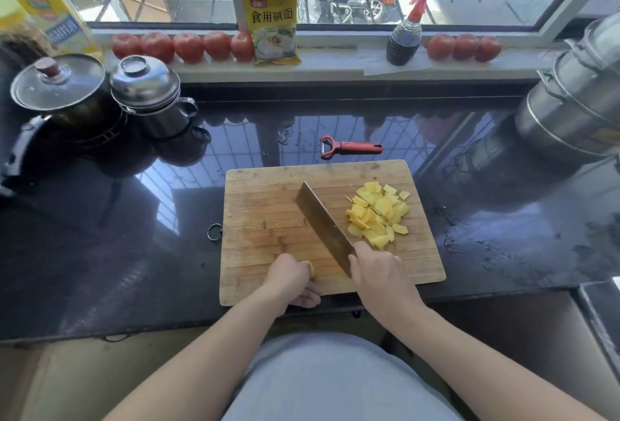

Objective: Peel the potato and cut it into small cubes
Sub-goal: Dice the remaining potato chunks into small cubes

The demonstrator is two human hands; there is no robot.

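**A:** Start at the left end of the bench. What stands there?

**B:** A dark pot with a glass lid [57,82] near the back-left corner, and just right of it a steel lidded mug [149,95]. Behind them, on the sill, runs a row of tomatoes [183,46], then a yellow packet [274,23] leaning upright against the window frame.

**A:** And the cutting board?

**B:** The wooden cutting board [265,206] lies at the bench's front edge, near the middle. The left hand [290,281] sits at the board's front edge, fingers curled down over a small remaining potato piece [309,268]; only a yellow sliver of it shows, so I cannot tell its long axis.

**A:** The knife?

**B:** The right hand [377,271] is wrapped around the handle of a cleaver [323,224]. The blade's long axis runs diagonally, from the hand at the front up toward the board's back-left, its square tip pointing away from the person. The edge faces left, toward the held piece, and the heel of the blade stands just beside it.

**A:** The cut pieces?

**B:** A heap of yellow potato pieces [377,214] lies on the right half of the board, just right of the blade.

**A:** Further right?

**B:** A red peeler [349,148] lies on the bench behind the board's back edge, its handle pointing right. A dark sauce bottle [404,40] and more tomatoes sit on the sill, and a steel stacked steamer [577,95] stands at the bench's right end.
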